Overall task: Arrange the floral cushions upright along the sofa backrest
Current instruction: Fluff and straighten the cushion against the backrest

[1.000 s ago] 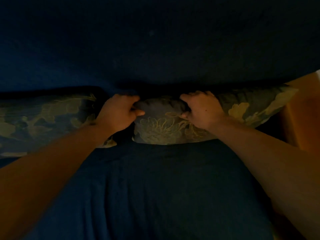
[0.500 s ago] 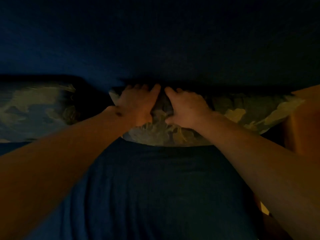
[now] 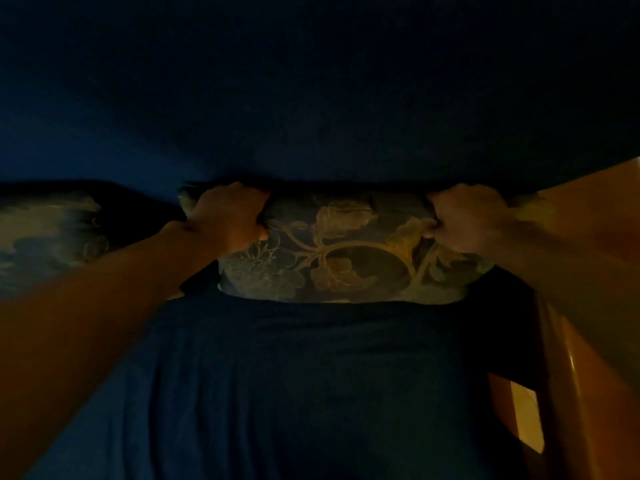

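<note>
Head view, dim light: the cushion (image 3: 341,252) sits at the centre of the frame, standing on its lower edge on the seat (image 3: 294,393) with its top edge against the backrest (image 3: 311,98). Its face tilts toward the camera. The fabric is dark grey-blue with pale gold vines, leaves and a large bloom at its 7 o'clock corner.

Left hand (image 3: 230,216) clenches the cushion's top edge at 10 o'clock, fingers curled over and behind the edge, thumb pressed on the front. Right hand (image 3: 464,220) clenches the top edge at 2 o'clock in the same way, thumb tucked into a fold of the print. The fabric between the two hands is drawn fairly flat. The far fingertips are hidden behind the cushion.

At 9 o'clock from the cushion lies a second cushion (image 3: 45,237), blurred, with a like pattern, also against the backrest; a dark gap keeps the two apart. Left forearm crosses that gap and covers the first cushion's lower left corner. At 3 to 5 o'clock an orange-brown wooden armrest (image 3: 585,393) runs along the seat's edge, close beside the cushion's right end; the right forearm passes over it. Seat and backrest are covered in dark blue cloth, wrinkled on the seat.
</note>
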